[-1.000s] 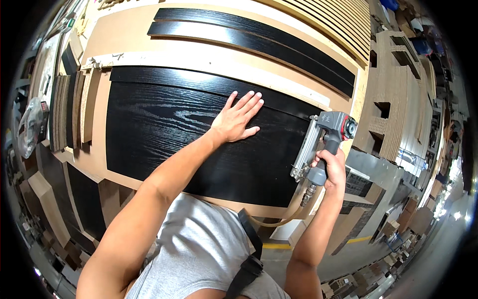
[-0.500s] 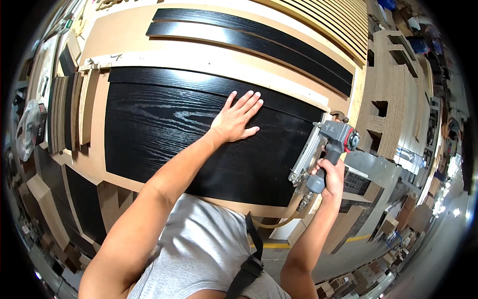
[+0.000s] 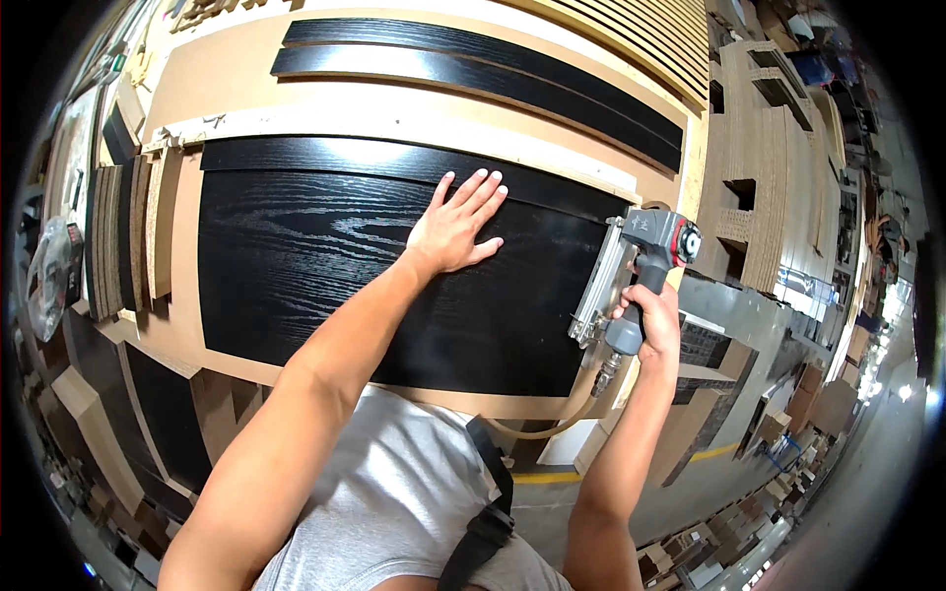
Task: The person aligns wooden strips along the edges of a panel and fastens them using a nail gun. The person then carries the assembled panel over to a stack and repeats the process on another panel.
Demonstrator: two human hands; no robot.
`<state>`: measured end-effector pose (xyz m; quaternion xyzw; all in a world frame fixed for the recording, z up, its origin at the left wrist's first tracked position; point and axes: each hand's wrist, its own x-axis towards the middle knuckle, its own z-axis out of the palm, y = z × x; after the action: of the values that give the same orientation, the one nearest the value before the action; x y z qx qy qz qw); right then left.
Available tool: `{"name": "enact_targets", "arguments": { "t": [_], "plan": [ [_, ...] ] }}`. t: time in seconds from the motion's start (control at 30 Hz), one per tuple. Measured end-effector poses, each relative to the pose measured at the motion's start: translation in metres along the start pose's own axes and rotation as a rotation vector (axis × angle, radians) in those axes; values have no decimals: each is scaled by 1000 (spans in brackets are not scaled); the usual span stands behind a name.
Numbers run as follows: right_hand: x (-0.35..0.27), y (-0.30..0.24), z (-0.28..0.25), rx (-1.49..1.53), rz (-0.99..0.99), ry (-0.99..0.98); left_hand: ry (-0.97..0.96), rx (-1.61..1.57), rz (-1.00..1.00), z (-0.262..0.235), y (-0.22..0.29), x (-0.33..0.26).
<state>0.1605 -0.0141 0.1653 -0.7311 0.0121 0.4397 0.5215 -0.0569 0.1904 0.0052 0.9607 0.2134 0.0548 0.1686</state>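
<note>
My left hand (image 3: 456, 225) lies flat with fingers spread on a black wood-grain panel (image 3: 305, 266), its fingertips on the black strip (image 3: 296, 155) along the panel's far edge. In my right hand (image 3: 652, 317) is a grey pneumatic nail gun (image 3: 652, 241), fingers wrapped round its handle. The gun's long metal magazine (image 3: 598, 281) lies along the panel's right edge, its nose near the far right corner. Whether the nose touches the wood I cannot tell. An air hose (image 3: 542, 431) runs from the handle's bottom toward my body.
Two black strips (image 3: 473, 84) lie farther back on the brown board (image 3: 217, 79), beyond a pale wooden rail (image 3: 394, 122). Upright board pieces (image 3: 118, 236) stand at the left. Stacked boards (image 3: 754, 167) rise at the right, past the table's edge.
The view has shifted slightly, so the table appears a little farther left and up. My left hand stays flat on the panel, and the nail gun stays at its right edge.
</note>
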Motion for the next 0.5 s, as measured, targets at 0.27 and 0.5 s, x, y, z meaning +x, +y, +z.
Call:
{"name": "enact_targets", "arguments": {
  "t": [0.27, 0.5],
  "plan": [
    [17, -2, 10, -90, 43, -33, -31, -38, -12, 0, -1, -1],
    [17, -7, 14, -171, 57, -35, -38, -28, -11, 0, -1, -1]
  ]
}}
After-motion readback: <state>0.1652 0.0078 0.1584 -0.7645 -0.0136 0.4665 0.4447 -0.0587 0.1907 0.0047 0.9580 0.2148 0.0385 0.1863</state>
